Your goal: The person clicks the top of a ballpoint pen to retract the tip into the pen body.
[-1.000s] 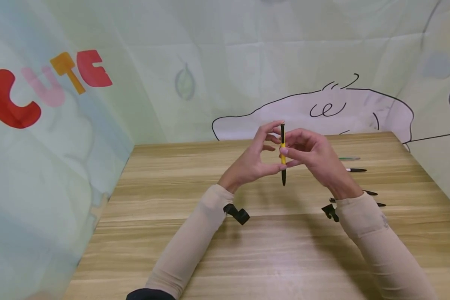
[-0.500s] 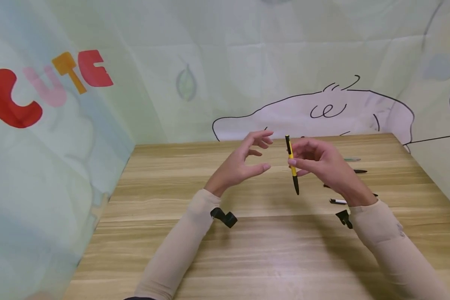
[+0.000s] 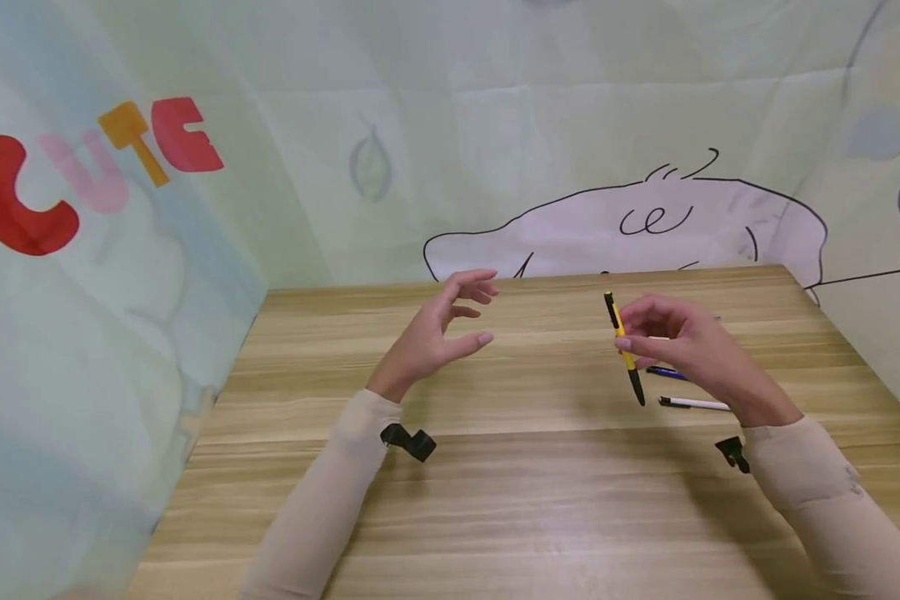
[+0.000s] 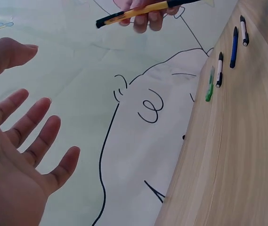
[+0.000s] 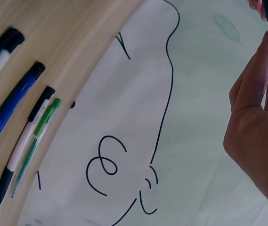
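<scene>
My right hand (image 3: 701, 350) pinches a yellow and black pen (image 3: 629, 362) between thumb and fingers. The pen is raised above the table, slightly slanted, its black tip pointing down. To the left, my left hand (image 3: 423, 337) hovers with fingers spread and nothing in them. Under and behind the right hand lie a white and black pen (image 3: 696, 404) and a blue pen (image 3: 666, 372), partly covered by it in the head view. The left wrist view also shows a clear green pen (image 4: 210, 85) and another white and black pen (image 4: 219, 73) in that row.
The wood-grain table (image 3: 495, 500) meets a printed cloth backdrop (image 3: 330, 167) at its back and left edges. Black wrist mounts (image 3: 412, 443) sit on both sleeves.
Both hands held the yellow and black pen upright a second ago. My left hand has let go and drawn left; my right hand has carried the pen right and slightly lower, tilting it.
</scene>
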A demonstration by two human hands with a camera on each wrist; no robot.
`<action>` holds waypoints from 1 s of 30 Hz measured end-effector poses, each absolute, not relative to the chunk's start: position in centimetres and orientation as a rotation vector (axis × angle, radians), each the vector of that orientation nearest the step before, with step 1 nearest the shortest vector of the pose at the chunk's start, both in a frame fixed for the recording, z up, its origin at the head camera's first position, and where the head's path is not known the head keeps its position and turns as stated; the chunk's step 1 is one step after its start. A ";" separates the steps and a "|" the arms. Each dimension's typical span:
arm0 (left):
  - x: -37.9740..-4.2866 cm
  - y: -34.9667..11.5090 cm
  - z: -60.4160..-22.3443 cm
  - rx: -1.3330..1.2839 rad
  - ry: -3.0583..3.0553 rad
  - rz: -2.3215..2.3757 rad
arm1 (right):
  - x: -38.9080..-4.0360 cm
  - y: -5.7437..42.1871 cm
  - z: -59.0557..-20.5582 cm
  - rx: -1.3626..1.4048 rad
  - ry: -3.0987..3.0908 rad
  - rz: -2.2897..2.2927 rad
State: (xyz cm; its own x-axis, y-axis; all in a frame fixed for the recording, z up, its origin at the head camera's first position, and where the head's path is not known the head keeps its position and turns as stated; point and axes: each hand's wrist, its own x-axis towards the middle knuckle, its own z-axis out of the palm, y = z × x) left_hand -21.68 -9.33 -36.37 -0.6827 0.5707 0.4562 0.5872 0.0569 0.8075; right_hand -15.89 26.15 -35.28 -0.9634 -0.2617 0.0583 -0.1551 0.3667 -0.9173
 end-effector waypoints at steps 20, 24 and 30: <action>-21.3 -13.2 -37.1 -1.133 -2.273 -1.772 | -14.6 30.4 -37.2 -0.557 2.505 -1.484; -21.1 -13.9 -37.3 -1.117 -2.278 -1.775 | -14.2 31.5 -37.7 -0.588 2.504 -1.422; -21.0 -14.6 -37.5 -1.108 -2.286 -1.750 | -13.5 33.0 -38.5 -0.619 2.574 -1.291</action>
